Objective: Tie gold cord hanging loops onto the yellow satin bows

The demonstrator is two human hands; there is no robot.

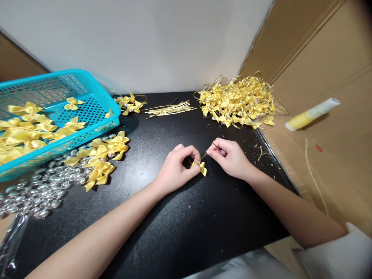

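My left hand (176,166) pinches a small yellow ribbon bow (202,167) just above the black table (180,217), near its middle. My right hand (229,157) is close beside it, fingers closed on a thin gold wire tie (216,146) that runs down to the bow. Both hands almost touch over the bow. To the left lies a loose pile of yellow bows (101,155) next to several clear silver beads (37,190).
A turquoise plastic basket (99,102) with yellow bows stands at the left. A bundle of gold wire ties (170,109) lies at the back, a big heap of wired bows (238,101) at the back right. A yellow-white tube (312,113) rests on cardboard to the right.
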